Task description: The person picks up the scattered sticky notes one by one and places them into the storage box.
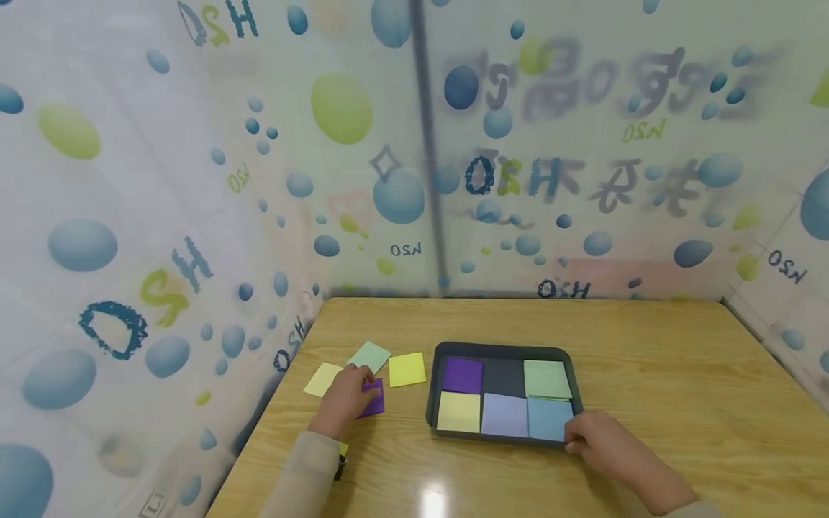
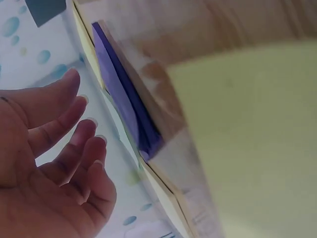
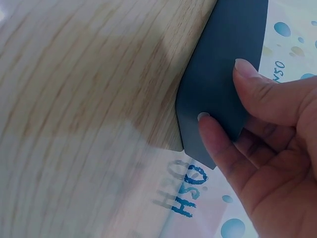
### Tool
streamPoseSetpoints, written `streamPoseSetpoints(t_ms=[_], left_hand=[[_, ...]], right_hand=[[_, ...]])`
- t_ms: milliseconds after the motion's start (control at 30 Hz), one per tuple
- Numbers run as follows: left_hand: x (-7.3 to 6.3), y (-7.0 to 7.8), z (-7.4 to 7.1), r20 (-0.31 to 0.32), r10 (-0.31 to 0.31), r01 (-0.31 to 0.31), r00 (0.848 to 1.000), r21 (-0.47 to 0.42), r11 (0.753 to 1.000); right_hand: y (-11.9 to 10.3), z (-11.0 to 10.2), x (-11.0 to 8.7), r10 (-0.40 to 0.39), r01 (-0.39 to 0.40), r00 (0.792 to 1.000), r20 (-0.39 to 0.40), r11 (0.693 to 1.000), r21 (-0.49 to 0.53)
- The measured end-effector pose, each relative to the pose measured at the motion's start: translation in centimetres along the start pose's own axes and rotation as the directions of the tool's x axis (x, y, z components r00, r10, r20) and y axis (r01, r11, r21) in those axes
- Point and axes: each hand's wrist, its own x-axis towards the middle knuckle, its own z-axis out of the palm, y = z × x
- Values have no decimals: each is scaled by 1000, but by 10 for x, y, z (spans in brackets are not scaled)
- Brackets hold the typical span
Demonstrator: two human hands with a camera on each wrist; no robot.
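Bright light leaves a white shiny spot on the table. From the left wrist, the close yellow paper looks fuzzy, maybe out of focus. The right wrist view has a soft shadow.

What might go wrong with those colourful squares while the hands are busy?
The left hand is at the loose purple square, with the cream square and pale green square close by, so it might knock those out of place.

The right hand grips a corner of the dark tray; a tug might make the squares inside, like the blue one, slide.
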Motion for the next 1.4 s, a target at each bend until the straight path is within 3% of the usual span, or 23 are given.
streamPoseSetpoints(t_ms=[267, 700, 1400], left_hand=[[-3, -15, -2, 51, -59, 59, 997, -5, 998], [0, -15, -2, 120, -120, 119, 985, 16, 993], [10, -18, -3, 151, -83, 89, 985, -27, 996]], right_hand=[[-1, 0, 0, 25, -25, 1000, 6, 1000, 8], [3, 0, -2, -76, 76, 997, -9, 997, -11], [3, 1, -2, -67, 66, 997, -26, 998, -22]])
